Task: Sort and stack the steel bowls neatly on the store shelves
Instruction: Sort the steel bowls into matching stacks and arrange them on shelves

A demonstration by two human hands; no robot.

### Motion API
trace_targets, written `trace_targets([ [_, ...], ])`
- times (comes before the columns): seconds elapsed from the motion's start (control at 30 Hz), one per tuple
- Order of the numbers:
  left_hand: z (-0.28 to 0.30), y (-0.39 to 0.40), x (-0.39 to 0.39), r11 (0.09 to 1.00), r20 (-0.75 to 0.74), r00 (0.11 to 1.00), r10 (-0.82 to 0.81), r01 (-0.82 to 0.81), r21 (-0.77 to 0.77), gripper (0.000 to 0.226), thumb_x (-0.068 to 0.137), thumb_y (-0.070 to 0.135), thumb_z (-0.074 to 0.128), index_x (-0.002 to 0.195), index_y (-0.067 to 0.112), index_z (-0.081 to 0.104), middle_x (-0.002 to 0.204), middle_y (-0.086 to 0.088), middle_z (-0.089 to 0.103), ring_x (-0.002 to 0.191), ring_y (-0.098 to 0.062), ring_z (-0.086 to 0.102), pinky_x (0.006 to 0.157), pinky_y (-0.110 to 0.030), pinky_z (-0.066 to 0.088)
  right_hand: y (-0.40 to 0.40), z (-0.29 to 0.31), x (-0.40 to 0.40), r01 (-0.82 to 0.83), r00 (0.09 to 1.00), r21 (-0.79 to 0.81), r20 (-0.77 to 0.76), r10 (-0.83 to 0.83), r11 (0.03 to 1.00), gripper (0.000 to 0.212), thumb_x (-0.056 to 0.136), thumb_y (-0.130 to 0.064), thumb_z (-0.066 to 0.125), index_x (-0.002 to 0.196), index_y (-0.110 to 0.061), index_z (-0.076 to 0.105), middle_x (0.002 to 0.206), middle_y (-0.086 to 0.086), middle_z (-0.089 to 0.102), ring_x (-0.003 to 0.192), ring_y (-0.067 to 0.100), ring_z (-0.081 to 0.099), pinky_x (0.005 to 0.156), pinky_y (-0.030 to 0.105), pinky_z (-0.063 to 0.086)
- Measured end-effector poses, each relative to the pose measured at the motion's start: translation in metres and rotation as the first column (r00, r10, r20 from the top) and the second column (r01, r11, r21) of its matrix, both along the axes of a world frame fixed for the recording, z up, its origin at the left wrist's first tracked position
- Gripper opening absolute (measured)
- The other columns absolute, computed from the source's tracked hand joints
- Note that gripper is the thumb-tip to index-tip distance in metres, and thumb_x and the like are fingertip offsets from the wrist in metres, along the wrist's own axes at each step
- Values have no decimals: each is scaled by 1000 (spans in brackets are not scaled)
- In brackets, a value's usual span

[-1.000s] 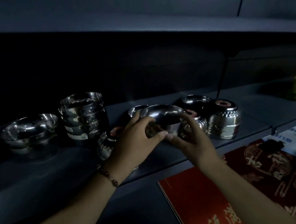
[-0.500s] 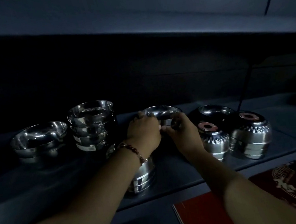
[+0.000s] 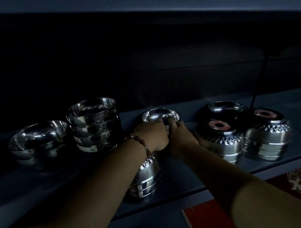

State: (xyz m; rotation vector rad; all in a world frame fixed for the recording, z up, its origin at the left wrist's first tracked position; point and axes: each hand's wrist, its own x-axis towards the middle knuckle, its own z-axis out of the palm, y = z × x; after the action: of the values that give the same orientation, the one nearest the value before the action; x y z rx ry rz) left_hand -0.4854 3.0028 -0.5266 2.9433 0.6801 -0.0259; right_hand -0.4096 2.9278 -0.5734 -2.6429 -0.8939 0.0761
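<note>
Since a second ago you've carried the shiny bowl (image 3: 161,115) back onto the shelf (image 3: 184,173); your left hand (image 3: 152,135) and right hand (image 3: 180,138) both clasp it, upright, empty.

**Bare arms, one beaded bracelet**

We see two bare forearms entering from the bottom of the frame — no sleeves on either. Our left hand (image 3: 152,136) carries a bracelet (image 3: 143,145) at the wrist — round reddish-brown beads with a few paler ones. Our right hand (image 3: 182,138), just right of centre, wears nothing we can make out in the dim light.
</note>
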Motion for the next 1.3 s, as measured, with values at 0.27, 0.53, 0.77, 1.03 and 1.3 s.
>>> trace_targets([
  [0.27,7,-9,-30,978,140,989,-51,21,207,61,105,44,34,157,13,22,166,-16,12,152,-32,16,121,-45,18,-10,-2,1,-154,937,-376,238,256,914,68,103,-30,34,157,-21,-6,164,11,-18,150,43,-2,119,54,20],
  [0.53,-18,-14,-122,998,236,971,-37,23,61,80,96,67,36,160,30,4,168,-8,-13,155,-30,-4,124,-47,7,-59,16,-70,-391,873,-142,257,415,909,72,101,-29,42,158,-24,-2,166,11,1,153,28,6,121,33,7],
  [0.77,-50,0,-168,960,478,876,58,83,-269,97,68,60,81,145,56,20,165,3,-10,152,-27,10,115,-45,33,-52,-28,-117,-43,866,701,-329,376,712,50,95,-1,49,138,-27,50,135,-7,60,126,10,55,114,28,36],
  [1.03,-59,30,-193,944,608,791,67,147,-295,101,61,54,85,141,61,23,145,28,17,138,-8,33,111,-41,42,-43,-39,-138,-97,818,703,-346,459,704,65,88,-6,55,150,-21,40,136,-11,62,126,7,57,107,31,43],
  [1.3,-51,28,-206,933,654,747,118,143,-332,102,64,55,86,144,63,23,161,24,0,149,-14,22,111,-42,39,-50,-20,-147,-179,843,700,-253,474,692,69,88,-18,63,146,-43,36,146,-25,46,134,-6,42,111,21,37],
])
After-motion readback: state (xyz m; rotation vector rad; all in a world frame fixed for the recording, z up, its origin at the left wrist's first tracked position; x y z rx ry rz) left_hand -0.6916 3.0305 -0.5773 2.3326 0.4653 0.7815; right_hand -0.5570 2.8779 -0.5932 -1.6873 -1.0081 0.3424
